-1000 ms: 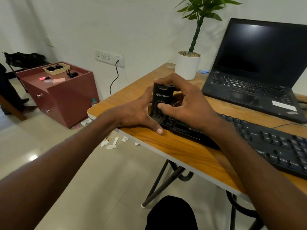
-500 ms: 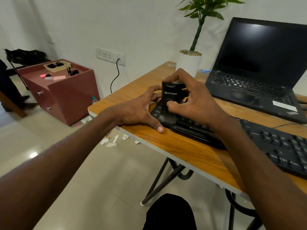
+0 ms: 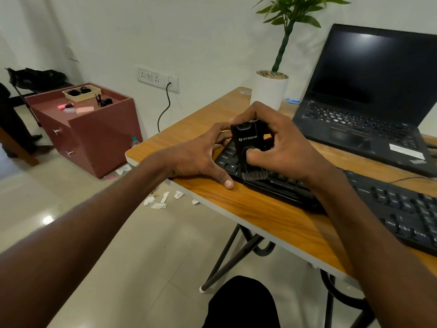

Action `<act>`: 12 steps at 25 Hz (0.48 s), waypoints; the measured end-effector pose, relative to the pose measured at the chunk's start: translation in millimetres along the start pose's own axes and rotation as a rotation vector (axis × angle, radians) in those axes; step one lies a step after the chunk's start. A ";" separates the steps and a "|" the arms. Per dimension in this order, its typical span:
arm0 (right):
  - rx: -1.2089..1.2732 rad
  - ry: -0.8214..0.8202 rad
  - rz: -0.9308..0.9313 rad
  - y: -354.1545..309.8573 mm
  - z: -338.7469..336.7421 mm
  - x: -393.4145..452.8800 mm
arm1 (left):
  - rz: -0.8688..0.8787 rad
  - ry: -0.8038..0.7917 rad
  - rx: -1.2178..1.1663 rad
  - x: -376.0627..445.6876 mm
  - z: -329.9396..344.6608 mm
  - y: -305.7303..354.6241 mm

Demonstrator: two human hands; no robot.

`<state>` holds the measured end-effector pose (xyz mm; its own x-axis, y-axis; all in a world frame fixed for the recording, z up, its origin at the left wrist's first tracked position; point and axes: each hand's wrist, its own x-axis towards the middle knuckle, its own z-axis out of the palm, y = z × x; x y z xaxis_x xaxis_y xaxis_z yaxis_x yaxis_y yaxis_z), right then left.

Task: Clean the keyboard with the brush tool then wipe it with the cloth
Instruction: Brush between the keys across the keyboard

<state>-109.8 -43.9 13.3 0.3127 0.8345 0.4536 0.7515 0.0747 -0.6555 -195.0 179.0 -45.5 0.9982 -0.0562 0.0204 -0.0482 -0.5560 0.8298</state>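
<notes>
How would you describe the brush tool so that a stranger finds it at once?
On the wooden desk, look at the left end of the long black keyboard. The small black block-shaped brush tool stands there, gripped by the right hand; only it has short bristles underneath.

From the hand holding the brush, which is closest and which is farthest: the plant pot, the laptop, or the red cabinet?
From the right hand:
1. Plant pot, just behind it on the table.
2. Laptop, to its right; nearly as close.
3. Red cabinet, far left on the floor.

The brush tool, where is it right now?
In the head view, the brush tool is gripped in the right hand, bristles down on the left end of the keyboard, beside the left hand.
</notes>
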 end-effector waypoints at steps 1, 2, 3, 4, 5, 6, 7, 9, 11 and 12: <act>0.004 0.028 -0.008 0.1 2.2 -0.4 | 0.001 0.001 0.000 0.0 -0.7 -0.6; 0.017 0.071 -0.020 -0.5 6.1 -0.6 | 0.009 -0.005 0.007 -0.1 -1.1 0.0; 0.034 0.108 -0.037 -1.6 11.6 -0.4 | 0.016 -0.013 0.013 0.0 -1.1 0.6; 0.047 0.123 -0.059 -2.9 17.2 0.0 | 0.026 -0.022 0.019 -0.1 -0.9 0.9; 0.049 0.114 -0.078 -3.9 21.6 0.4 | 0.035 -0.029 0.023 0.1 -0.7 1.0; 0.041 0.091 -0.086 -4.9 23.5 1.3 | 0.044 -0.033 0.028 0.2 -0.7 1.5; 0.027 0.066 -0.081 -5.9 22.4 2.1 | 0.042 -0.031 0.035 0.4 -1.0 1.7; 0.004 0.021 -0.038 -5.9 12.3 2.5 | 0.016 -0.019 0.023 0.6 -1.1 2.1; 0.006 -0.038 0.036 -3.9 -2.4 1.1 | -0.003 -0.012 0.002 1.5 -1.6 -0.4; 0.019 -0.063 0.082 -2.5 -9.5 -0.4 | -0.010 -0.012 -0.009 1.9 -1.7 -0.8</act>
<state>-106.2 -49.6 20.5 0.3354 0.8709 0.3593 0.7133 0.0144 -0.7008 -193.0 180.8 -45.2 0.9981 -0.0611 0.0053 -0.0380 -0.5489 0.8350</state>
